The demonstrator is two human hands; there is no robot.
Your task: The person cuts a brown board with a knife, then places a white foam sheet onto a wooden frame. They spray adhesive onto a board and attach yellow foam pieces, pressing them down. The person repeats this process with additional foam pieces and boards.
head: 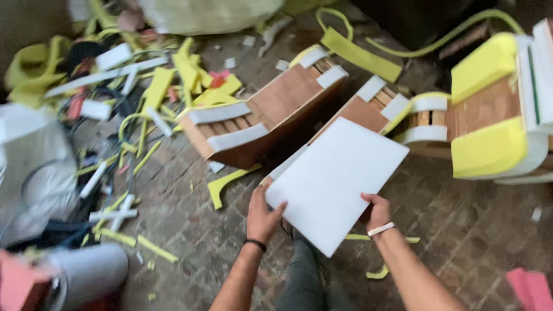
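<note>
Centre of the frame: both hands hold a white foam sheet [336, 183] — left hand [262, 217] closed on its lower-left edge, right hand [377, 212] on its lower-right edge. Behind it — wooden frames [282, 106] with white strips; yellow scraps [173, 80] litter the floor [461, 230] at upper left.

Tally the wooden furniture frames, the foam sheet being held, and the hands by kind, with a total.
White foam sheet: 1
Wooden frames on the floor, padded with foam pieces: 3, left, middle and right
Hands holding the sheet: 2, left hand and right hand
Total: 6

Brick floor [461, 230] right of hands open; foam scraps [144, 98] clutter left; wooden frames [282, 103] block ahead.
</note>
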